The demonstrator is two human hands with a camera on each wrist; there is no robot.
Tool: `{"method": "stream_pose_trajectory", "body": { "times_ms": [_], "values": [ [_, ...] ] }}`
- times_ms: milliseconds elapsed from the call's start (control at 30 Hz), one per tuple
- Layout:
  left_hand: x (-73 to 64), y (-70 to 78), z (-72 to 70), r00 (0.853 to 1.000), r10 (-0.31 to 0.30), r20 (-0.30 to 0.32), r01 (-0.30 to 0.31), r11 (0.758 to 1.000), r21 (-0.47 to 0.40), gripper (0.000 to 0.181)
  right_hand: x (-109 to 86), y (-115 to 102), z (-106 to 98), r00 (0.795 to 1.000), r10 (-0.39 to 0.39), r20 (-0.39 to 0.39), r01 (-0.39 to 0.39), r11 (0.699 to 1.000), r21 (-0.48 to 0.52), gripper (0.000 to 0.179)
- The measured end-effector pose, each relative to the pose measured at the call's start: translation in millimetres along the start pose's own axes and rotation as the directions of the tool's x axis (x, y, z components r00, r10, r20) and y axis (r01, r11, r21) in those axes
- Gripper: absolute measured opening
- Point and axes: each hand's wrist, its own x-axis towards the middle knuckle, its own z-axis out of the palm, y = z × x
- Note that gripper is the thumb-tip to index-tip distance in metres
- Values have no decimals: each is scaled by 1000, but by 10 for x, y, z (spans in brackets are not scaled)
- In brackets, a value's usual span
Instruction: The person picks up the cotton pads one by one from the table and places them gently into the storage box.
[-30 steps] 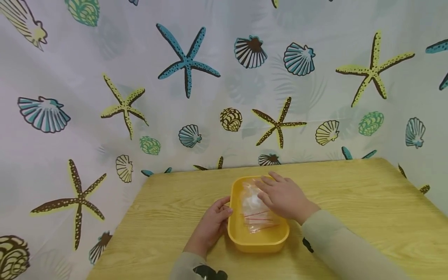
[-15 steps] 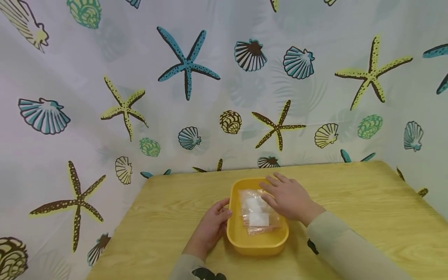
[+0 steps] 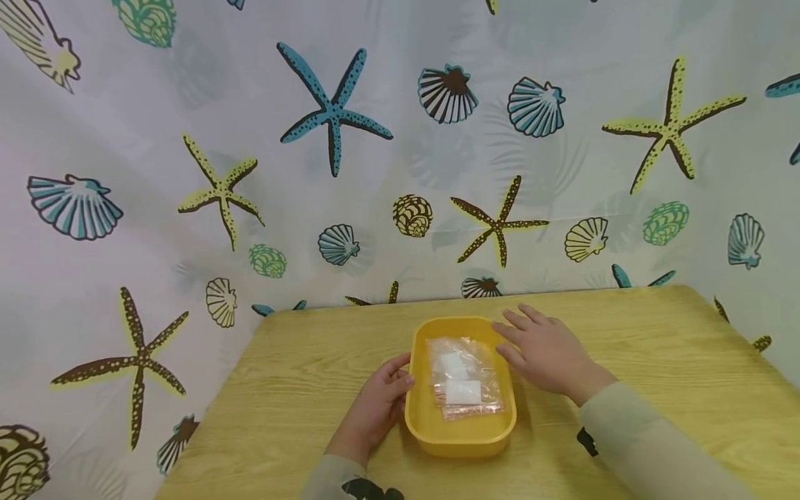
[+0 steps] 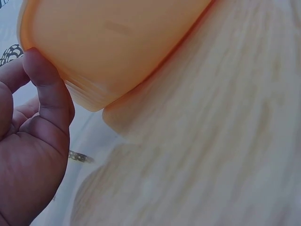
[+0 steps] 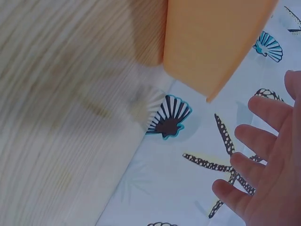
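A yellow plastic tray sits on the table. Inside it lie clear zip-type plastic bags with white patches and thin red lines near their front edges. At the tray's left side my left hand holds the rim, the thumb on top; the left wrist view shows this hand against the tray's wall. Just off the right rim hovers my right hand, fingers spread and nothing in them. In the right wrist view its fingers are stretched out, apart from the tray.
A wood-grain table carries the tray. Behind it and along both sides hangs a white curtain printed with starfish and shells.
The right hand has lifted away from the bags and moved right, past the tray's rim. The bags, with white patches more exposed, lie loose. The left hand has stayed at the rim.
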Motion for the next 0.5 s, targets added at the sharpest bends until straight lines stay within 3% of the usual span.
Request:
{"method": "stream_pose_trajectory", "body": {
  "times_ms": [500],
  "values": [
    [-23,1,-34,999,-31,8,31,999,-19,56,-323,405,-26,997,71,1,-71,997,14,52]
  ]
}}
